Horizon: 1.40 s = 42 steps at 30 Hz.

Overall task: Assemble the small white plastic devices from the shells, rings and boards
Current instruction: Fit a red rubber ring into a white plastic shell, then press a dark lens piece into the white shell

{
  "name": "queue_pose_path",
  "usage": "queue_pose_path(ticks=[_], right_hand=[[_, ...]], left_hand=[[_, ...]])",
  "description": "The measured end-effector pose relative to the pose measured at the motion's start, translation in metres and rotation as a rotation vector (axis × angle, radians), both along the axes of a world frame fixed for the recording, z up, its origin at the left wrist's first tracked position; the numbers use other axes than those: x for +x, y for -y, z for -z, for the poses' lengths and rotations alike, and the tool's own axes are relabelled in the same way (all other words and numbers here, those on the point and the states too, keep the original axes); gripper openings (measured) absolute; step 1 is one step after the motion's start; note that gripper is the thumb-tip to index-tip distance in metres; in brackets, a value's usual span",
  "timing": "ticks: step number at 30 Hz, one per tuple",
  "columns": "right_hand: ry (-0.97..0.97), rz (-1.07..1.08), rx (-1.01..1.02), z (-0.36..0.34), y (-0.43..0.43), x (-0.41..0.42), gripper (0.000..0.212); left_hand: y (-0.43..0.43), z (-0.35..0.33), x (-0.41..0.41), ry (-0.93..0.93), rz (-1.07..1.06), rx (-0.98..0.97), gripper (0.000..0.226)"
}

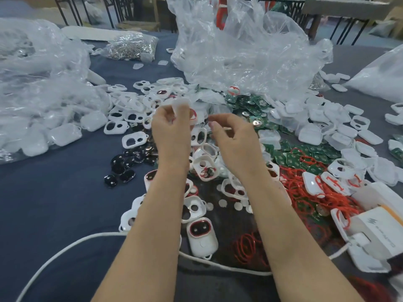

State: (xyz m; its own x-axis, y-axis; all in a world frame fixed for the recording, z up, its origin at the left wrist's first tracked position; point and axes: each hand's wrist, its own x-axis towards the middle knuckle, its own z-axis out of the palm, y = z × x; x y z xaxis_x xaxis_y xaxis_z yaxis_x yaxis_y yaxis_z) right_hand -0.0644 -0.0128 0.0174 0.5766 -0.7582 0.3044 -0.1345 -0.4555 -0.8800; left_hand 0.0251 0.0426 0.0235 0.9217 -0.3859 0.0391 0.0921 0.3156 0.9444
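Observation:
My left hand (172,129) is raised over the middle of the table and grips a white shell (193,115) with a red ring on it. My right hand (233,136) hovers just to its right with its fingers curled; whether it pinches anything I cannot tell. Below them lie loose white front shells (134,139), black oval lenses (122,168), green circuit boards (305,158), red rings (248,249) and one finished white device (201,238).
Crumpled clear plastic bags (244,53) fill the back and the left (39,88). A bag of metal rings (130,47) lies at the back. White back covers (327,120) pile at the right. A white box (375,227) and a white cable (72,243) lie near me.

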Motion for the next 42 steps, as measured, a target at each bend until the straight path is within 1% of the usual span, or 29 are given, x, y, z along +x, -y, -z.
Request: queue_pose_path(ticks=[2, 4, 7, 10, 11, 13, 14, 15, 16, 17, 19, 21, 22, 24, 25, 26, 27, 30, 32, 36, 39, 41, 42], right_hand=[[-0.086, -0.042, -0.075, 0.0, -0.01, 0.01, 0.021], [-0.225, -0.114, -0.162, 0.001, -0.023, 0.025, 0.019], [-0.402, -0.259, -0.273, 0.005, -0.045, 0.052, 0.015], [-0.541, -0.367, -0.499, 0.012, -0.06, 0.075, 0.011], [-0.579, -0.37, -0.562, 0.016, -0.063, 0.081, 0.012], [-0.609, -0.311, -0.651, 0.024, -0.064, 0.09, 0.021], [-0.597, -0.258, -0.688, 0.026, -0.065, 0.094, 0.024], [-0.568, -0.208, -0.709, 0.027, -0.064, 0.096, 0.024], [-0.523, -0.18, -0.691, 0.027, -0.062, 0.096, 0.024], [-0.465, -0.173, -0.62, 0.026, -0.059, 0.095, 0.023], [-0.327, -0.159, -0.366, 0.018, -0.05, 0.084, 0.019], [-0.154, -0.08, -0.091, 0.009, -0.031, 0.063, 0.014], [-0.056, -0.045, 0.07, 0.005, -0.02, 0.049, 0.012], [0.144, -0.024, 0.375, -0.002, 0.0, 0.02, 0.015], [0.219, -0.022, 0.457, -0.004, 0.008, 0.006, 0.017], [0.266, -0.017, 0.493, -0.005, 0.015, -0.006, 0.018], [0.297, -0.006, 0.504, -0.005, 0.021, -0.015, 0.02], [0.328, 0.049, 0.475, -0.001, 0.029, -0.031, 0.02], [0.305, 0.091, 0.426, 0.006, 0.029, -0.037, 0.016], [0.306, 0.097, 0.375, 0.012, 0.027, -0.037, 0.012], [0.279, 0.139, 0.249, 0.013, 0.026, -0.032, 0.011], [0.256, 0.186, 0.139, 0.015, 0.024, -0.03, 0.011], [0.249, 0.2, 0.093, 0.016, 0.023, -0.029, 0.01]], left_hand=[[-0.007, -0.006, 0.006, -0.109, -0.007, -0.103, 0.008], [-0.017, -0.016, 0.017, -0.209, -0.049, -0.212, 0.006], [-0.032, -0.027, 0.035, -0.188, -0.173, -0.21, 0.005], [-0.047, -0.031, 0.05, -0.219, -0.237, -0.233, 0.015], [-0.051, -0.03, 0.054, -0.256, -0.238, -0.249, 0.021], [-0.056, -0.026, 0.057, -0.328, -0.233, -0.256, 0.031], [-0.057, -0.023, 0.058, -0.354, -0.229, -0.248, 0.031], [-0.056, -0.021, 0.057, -0.364, -0.215, -0.221, 0.027], [-0.054, -0.018, 0.055, -0.349, -0.193, -0.173, 0.019], [-0.052, -0.016, 0.053, -0.316, -0.166, -0.123, 0.011], [-0.045, -0.013, 0.048, -0.216, -0.12, -0.058, 0.009], [-0.037, -0.012, 0.039, -0.124, -0.074, -0.028, 0.006], [-0.033, -0.011, 0.034, -0.077, -0.053, -0.003, 0.011], [-0.02, -0.007, 0.023, -0.005, 0.031, 0.069, 0.026], [-0.012, -0.006, 0.017, 0.02, 0.078, 0.111, 0.03], [-0.003, -0.005, 0.01, 0.053, 0.119, 0.153, 0.032], [0.005, -0.003, 0.002, 0.1, 0.148, 0.194, 0.029], [0.021, 0.004, -0.018, 0.241, 0.181, 0.26, 0.007], [0.026, 0.012, -0.026, 0.259, 0.206, 0.27, 0.012], [0.028, 0.019, -0.028, 0.225, 0.228, 0.232, 0.016], [0.031, 0.022, -0.027, 0.236, 0.213, 0.251, 0.012], [0.033, 0.022, -0.025, 0.143, 0.246, 0.218, 0.004], [0.033, 0.021, -0.025, 0.072, 0.272, 0.192, 0.007]])
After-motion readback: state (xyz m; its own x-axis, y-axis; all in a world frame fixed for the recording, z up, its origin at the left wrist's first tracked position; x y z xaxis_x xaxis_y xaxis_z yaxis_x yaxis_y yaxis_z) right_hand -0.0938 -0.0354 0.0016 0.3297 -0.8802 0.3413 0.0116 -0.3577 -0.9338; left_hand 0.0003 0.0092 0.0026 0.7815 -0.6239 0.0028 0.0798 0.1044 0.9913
